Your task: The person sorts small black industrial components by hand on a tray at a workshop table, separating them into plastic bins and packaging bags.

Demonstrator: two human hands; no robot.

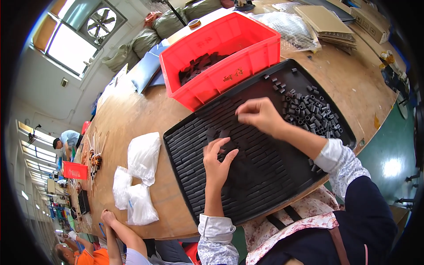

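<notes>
A brown wooden tabletop (108,132) curves across the frame, its surface scuffed and stained. A large black tray (297,164) lies on it from the centre to the lower right, near the table's edge. Left of the tray, three white plastic bags (143,154) lie bunched together. At upper right lie clear plastic wrap (289,28) and stacked brown cardboard sheets (324,22); blue sheets (147,68) lie at upper left.

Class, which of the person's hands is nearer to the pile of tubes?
Right. The right hand is over the tray, just left of the tubes; the left hand is farther left, over the rows of black pieces.
</notes>
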